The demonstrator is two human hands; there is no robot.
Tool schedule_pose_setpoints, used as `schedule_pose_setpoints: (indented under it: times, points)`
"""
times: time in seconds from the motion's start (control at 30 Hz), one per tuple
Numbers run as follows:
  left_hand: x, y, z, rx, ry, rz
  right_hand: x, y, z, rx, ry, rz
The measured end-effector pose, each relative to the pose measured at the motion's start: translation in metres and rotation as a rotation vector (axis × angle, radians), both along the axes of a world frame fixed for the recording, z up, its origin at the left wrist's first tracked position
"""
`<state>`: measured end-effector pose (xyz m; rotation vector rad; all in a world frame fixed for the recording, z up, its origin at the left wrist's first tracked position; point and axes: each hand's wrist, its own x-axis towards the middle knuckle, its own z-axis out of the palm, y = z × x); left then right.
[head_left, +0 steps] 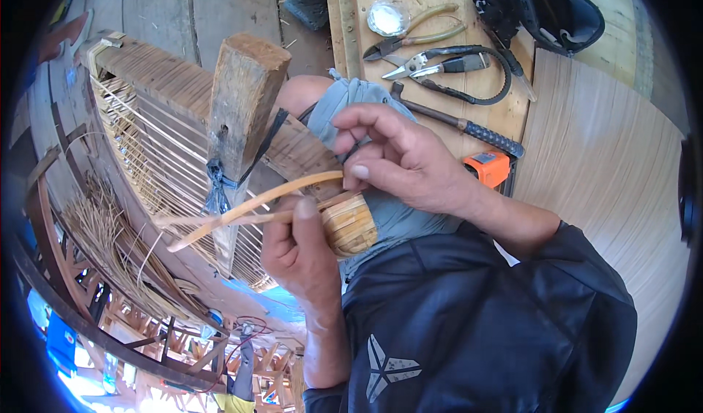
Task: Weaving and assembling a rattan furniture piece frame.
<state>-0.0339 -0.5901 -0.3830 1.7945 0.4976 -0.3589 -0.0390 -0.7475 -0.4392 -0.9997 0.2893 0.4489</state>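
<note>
My left hand is closed, with thumb and fingers pinching a thin cane strip. A broader, pale curved cane strip passes above it toward my right hand. My right hand has its thumb and forefinger pressed together at the end of that curved strip; its other fingers are curled. Between my hands and my lap is a rounded wooden end wrapped in yellowish cane. A worn wooden post stands to the left, with dark cord tied round it.
A wooden frame strung with cane strands lies at left, near a heap of loose strips. Several tools rest on the wooden bench at the top right: pliers, snips, a hammer-like tool, and an orange-ended tool.
</note>
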Motion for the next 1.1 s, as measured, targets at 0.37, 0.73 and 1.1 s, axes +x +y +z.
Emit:
schedule_pose_setpoints:
  times: [0.37, 0.73, 1.1]
  points:
    - [-0.012, 0.006, -0.015, 0.112, -0.024, 0.15, -0.051, 0.006, -0.018, 0.093, 0.227, -0.042]
    - [-0.022, 0.025, -0.02, 0.071, -0.109, 0.124, -0.096, -0.091, -0.083, -1.548, -0.191, 0.348]
    - [-0.027, 0.027, -0.027, 0.23, -0.193, 0.034, -0.096, -0.113, 0.005, -1.001, 0.187, 0.17]
